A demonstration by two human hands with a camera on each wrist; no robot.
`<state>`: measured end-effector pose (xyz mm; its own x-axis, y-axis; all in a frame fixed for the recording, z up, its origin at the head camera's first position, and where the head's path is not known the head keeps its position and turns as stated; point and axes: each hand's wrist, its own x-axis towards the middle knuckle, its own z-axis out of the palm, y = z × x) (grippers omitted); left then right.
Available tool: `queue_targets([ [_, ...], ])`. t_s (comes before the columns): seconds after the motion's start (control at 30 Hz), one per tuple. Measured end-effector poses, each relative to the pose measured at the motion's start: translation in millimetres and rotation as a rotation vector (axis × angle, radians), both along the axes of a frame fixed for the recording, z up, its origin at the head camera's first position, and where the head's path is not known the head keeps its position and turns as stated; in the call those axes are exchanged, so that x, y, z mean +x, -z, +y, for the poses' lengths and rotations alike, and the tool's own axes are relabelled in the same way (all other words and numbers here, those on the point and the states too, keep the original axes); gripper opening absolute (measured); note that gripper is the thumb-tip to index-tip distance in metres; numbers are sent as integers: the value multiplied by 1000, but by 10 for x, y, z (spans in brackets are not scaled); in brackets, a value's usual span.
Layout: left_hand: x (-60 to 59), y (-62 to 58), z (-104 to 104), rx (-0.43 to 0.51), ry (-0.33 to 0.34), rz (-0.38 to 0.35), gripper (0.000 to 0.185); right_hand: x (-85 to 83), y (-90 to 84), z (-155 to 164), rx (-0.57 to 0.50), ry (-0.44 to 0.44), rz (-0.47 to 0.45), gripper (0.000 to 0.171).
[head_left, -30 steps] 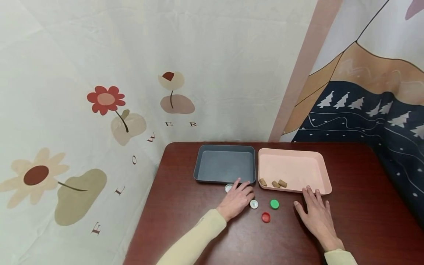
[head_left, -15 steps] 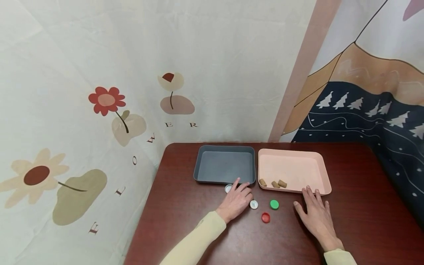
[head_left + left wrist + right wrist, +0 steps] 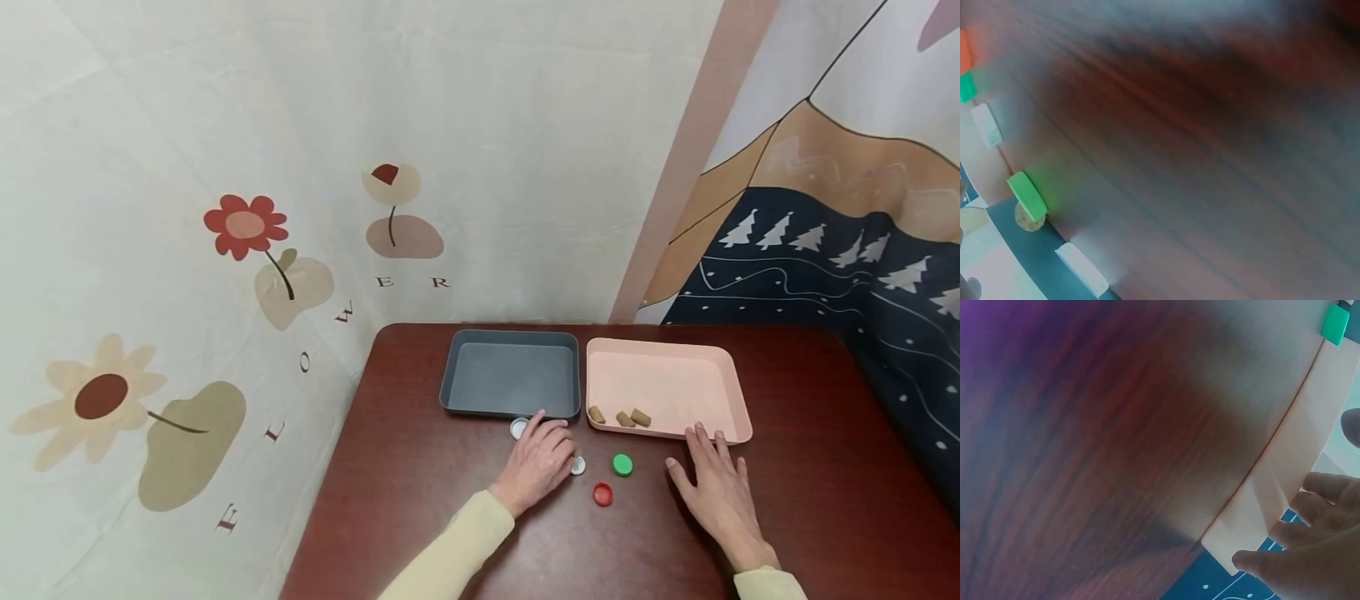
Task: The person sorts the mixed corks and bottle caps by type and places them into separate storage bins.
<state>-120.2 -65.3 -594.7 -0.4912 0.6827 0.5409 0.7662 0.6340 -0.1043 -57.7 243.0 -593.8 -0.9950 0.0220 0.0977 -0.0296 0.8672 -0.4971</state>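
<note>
Nearest the counter's point(image 3: 420, 467) front edge, the red cap point(image 3: 602, 494) lies free between the two hands. Left hand point(image 3: 538, 461) sits closer to the caps, fingers point(image 3: 561, 454) curling over the white cap point(image 3: 578, 465) at their right tips; a second white cap point(image 3: 518, 428) peeks out beyond the forefinger. Right hand point(image 3: 716, 483) lies flat, fingers spread, holding nothing, green cap point(image 3: 622, 464) off to its left. Farther back, grey tray point(image 3: 510, 337) sits straight ahead of the left hand, pink tray point(image 3: 738, 400) beside it.

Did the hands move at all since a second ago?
A little. The left hand slid toward the white cap and now partly covers it. The right hand stayed flat by the pink tray. The green cap, red cap and corks stayed put.
</note>
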Motion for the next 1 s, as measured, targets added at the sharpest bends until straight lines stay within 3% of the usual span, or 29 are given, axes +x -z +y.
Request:
queue_targets([
  [0.6, -17, -123, 314, 248, -18, -29, 18, 5, 4, -1, -13, 2, -11, 70],
  [0.8, -74, -167, 502, 367, -26, -89, 18, 1, 10, 10, -11, 1, -16, 70],
  [1.0, -126, -195, 689, 424, -53, -158, 20, 1, 17, 16, -7, 1, -16, 70],
])
